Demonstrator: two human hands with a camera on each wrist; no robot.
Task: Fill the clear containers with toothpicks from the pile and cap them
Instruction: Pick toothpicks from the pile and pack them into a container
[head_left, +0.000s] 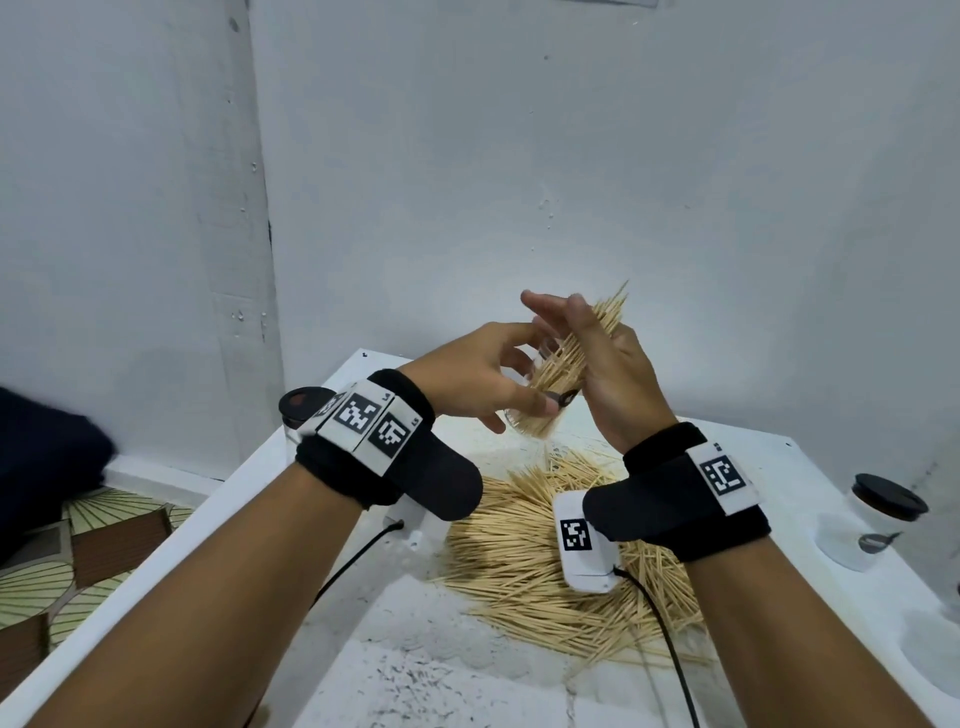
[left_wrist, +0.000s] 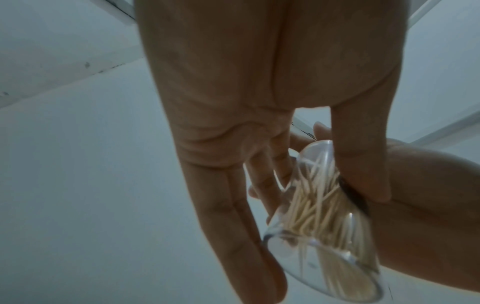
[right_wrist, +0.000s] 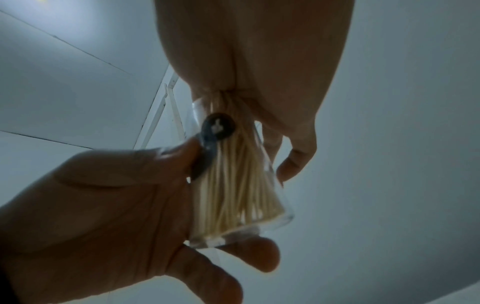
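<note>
My left hand (head_left: 483, 374) holds a clear container (head_left: 530, 422) tilted above the table, thumb on its side by a small black tag (head_left: 563, 399). My right hand (head_left: 618, 374) grips a bundle of toothpicks (head_left: 597, 325) whose lower ends sit in the container's mouth while the upper tips fan out above the fingers. In the left wrist view the container (left_wrist: 324, 236) is partly full of toothpicks. The right wrist view shows it (right_wrist: 241, 195) between the left hand (right_wrist: 103, 195) and the right palm (right_wrist: 259, 51). The loose toothpick pile (head_left: 519, 551) lies below on the table.
The white table (head_left: 363, 649) stands in a corner of grey walls. A container with a black cap (head_left: 883, 519) stands at the right edge. Another black cap (head_left: 300, 406) shows behind my left wrist. Patterned floor lies to the left.
</note>
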